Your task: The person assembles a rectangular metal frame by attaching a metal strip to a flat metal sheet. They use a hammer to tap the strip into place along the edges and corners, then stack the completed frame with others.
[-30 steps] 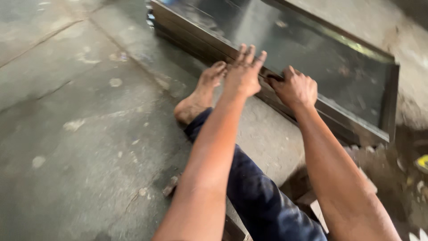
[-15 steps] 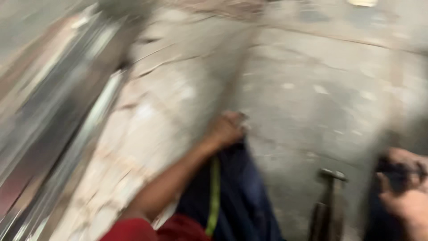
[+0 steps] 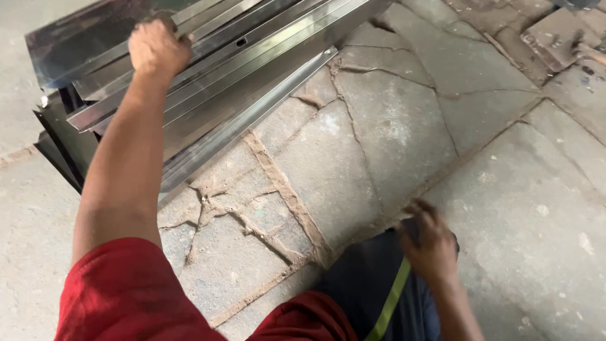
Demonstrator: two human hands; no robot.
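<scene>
1. Channels of shiny folded sheet metal [image 3: 208, 69] lie stacked at the upper left, long and silvery, running diagonally from the left edge up toward the top of the view, their lower ends resting on the cracked stone floor [image 3: 379, 126].
2. The left hand [image 3: 158, 47] is closed over the upper edge of the stack near its left end, knuckles up and fingers curled over the top piece.
3. The right hand [image 3: 432, 243] hangs low by the person's knee, over dark trousers with a yellow-green stripe [image 3: 391, 297]; it is blurred, fingers loosely spread, and seems to hold nothing, though I cannot tell for sure.
4. To handle this well, I judge the grip should stay on the folded lip and not the raw cut edge, since thin sheet cuts bare skin. One hand at the end of a long piece invites twisting and sliding of the pieces beneath, so a second hand further along would steady it.
5. No packages, labels or signs show. At the top right lies a flat grey slab [image 3: 555, 35], its surface plain.
</scene>
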